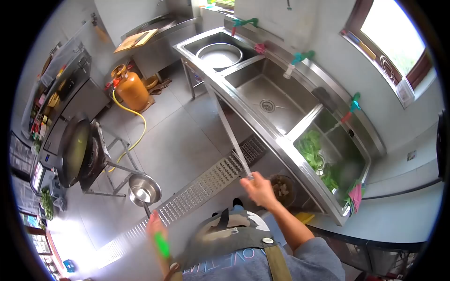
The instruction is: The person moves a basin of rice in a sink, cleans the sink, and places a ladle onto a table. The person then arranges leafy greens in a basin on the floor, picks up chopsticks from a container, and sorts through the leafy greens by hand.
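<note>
My left hand (156, 226), with a bright green patch at the wrist, is closed round the handle of a steel saucepan (145, 188). The pan hangs over the floor and its shiny inside shows. My right hand (260, 191) is closed on the near end of a long, thin metal rod (229, 129). From that hand the rod slants up and left toward the front edge of the sink unit (255, 122). Its far end is hard to tell apart from the steel there. Green leaves (310, 151) lie in the nearest basin, under a running tap (348, 115).
A wok (75, 150) rests on a metal stand at left. Behind it are an orange gas cylinder (131, 89) and yellow hose (143, 131). A perforated floor grate (201, 181) crosses below. A large metal bowl (219, 55) sits in the far basin.
</note>
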A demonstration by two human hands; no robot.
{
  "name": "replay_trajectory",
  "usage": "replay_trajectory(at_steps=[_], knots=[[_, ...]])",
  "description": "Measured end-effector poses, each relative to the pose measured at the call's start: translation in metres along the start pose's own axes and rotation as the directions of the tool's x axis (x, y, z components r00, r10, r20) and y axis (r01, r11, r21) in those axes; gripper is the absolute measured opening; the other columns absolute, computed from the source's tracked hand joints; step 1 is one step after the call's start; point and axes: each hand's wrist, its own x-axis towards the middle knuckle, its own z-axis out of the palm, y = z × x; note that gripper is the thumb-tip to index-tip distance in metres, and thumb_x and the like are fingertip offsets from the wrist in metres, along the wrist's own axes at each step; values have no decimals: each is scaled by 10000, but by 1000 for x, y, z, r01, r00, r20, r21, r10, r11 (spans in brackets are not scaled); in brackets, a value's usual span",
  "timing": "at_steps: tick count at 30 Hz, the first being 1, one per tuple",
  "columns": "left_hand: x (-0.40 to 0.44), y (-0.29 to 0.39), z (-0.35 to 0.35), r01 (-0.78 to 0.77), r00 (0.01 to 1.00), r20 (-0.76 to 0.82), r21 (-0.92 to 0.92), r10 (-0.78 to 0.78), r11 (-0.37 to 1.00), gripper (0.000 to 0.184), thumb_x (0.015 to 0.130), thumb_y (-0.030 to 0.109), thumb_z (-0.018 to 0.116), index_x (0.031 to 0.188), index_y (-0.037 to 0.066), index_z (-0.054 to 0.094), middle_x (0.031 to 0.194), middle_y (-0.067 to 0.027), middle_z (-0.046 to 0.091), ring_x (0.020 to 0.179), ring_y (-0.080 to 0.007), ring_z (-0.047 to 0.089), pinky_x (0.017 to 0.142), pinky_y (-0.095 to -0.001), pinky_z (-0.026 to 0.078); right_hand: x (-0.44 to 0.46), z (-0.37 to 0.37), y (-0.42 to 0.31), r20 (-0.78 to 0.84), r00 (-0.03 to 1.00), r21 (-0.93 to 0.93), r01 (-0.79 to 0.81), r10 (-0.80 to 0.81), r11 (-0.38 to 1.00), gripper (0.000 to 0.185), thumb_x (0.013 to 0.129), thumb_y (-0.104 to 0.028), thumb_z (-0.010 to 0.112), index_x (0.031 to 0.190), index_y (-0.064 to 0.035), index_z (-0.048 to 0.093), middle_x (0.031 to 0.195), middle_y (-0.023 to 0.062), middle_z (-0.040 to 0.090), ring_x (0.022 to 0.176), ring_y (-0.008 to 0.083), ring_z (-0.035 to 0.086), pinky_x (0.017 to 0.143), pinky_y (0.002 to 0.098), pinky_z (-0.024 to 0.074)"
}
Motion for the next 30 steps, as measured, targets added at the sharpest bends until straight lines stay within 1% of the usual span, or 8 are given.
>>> replay_trajectory(at_steps=[3,7,11,16,18,20,23,30], knots=[[40,-22,4,-67,971,-233,-50,54,996,297,902,151,406,1165,20,443,529,59,285,443,-37,289,398,-181,276,-8,23,-17,289,956,8,55,-55,998,484,800,-331,539,1097,32,419,696,216,586,654,344,595,607,398,467],[84,-103,38,-125,839,-395,529,374,839,338,870,139,440,1172,-13,420,879,-78,534,876,-171,523,708,-264,429,-8,78,-30,457,882,38,115,-119,993,456,749,-191,508,1145,5,392,704,234,582,564,314,591,541,374,484],[92,-56,-24,34,951,-279,530,135,848,482,847,185,476,1254,11,287,1224,-162,406,1107,-291,429,922,-394,367,-15,124,-29,519,818,44,263,-247,964,523,782,-252,487,1172,64,339,770,259,586,692,350,600,642,400,478],[91,-50,-33,34,857,-352,767,376,641,195,839,185,499,682,70,498,576,-11,518,672,-172,569,704,-308,479,-1,155,-10,722,661,46,250,-205,967,491,872,-343,385,1216,7,388,1076,182,497,922,292,508,791,336,396],[90,-54,-28,110,891,-350,785,290,610,200,838,162,498,661,75,461,543,8,466,596,-161,536,645,-301,476,-13,75,-61,780,625,112,-82,-37,990,486,808,-452,480,981,-11,593,850,179,613,584,253,602,557,318,487],[99,-58,-26,126,907,-353,749,230,650,217,841,143,491,642,85,426,515,22,422,521,-133,487,569,-272,454,12,72,-8,550,814,132,137,-188,982,319,832,-307,545,1059,-86,583,1089,81,566,993,159,527,839,280,412],[118,-52,-23,79,916,-359,600,179,796,254,849,122,473,614,105,379,482,32,371,411,-67,391,428,-195,390,43,-9,61,-60,998,293,1,17,956,171,793,-188,589,903,-62,624,863,55,620,785,141,560,723,274,452],[196,17,-88,164,937,-279,885,212,436,223,862,285,389,756,118,493,690,-5,458,637,-149,449,589,-295,372,112,-326,281,-809,435,459,46,396,887,65,772,-85,583,827,-51,589,656,4,550,524,70,480,438,206,376]])
